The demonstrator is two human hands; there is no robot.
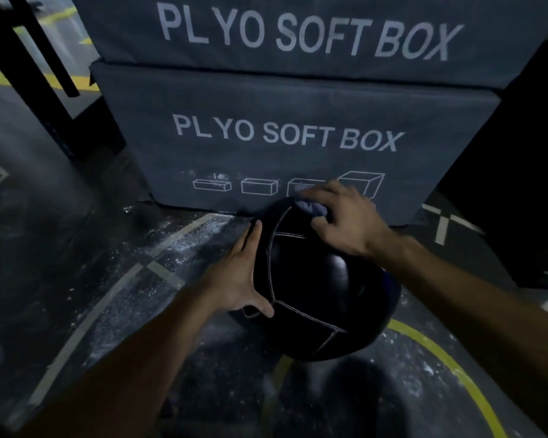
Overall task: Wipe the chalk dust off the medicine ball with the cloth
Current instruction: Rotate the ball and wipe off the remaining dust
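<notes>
- On the dark floor (86, 235), nearest the viewer, a curved yellow line (437, 352) runs under and to the right of the black medicine ball (310, 292), with white chalk dust (190, 238) scattered over the floor markings to the left.
- The medicine ball rests on the floor just in front of the lower box, its pale seams facing up.
- The left hand (238, 273) lies flat against the ball's left side, fingers straight and together, thumb spread across the near face.
- The right hand (339, 216) sits on the ball's far top, fingers curled round a bunched pale cloth (310, 207) pressed to the surface.
- Behind stand two stacked grey boxes (298, 121), each printed "PLYO SOFT BOX", the lower one smudged with chalk near its box drawings.
</notes>
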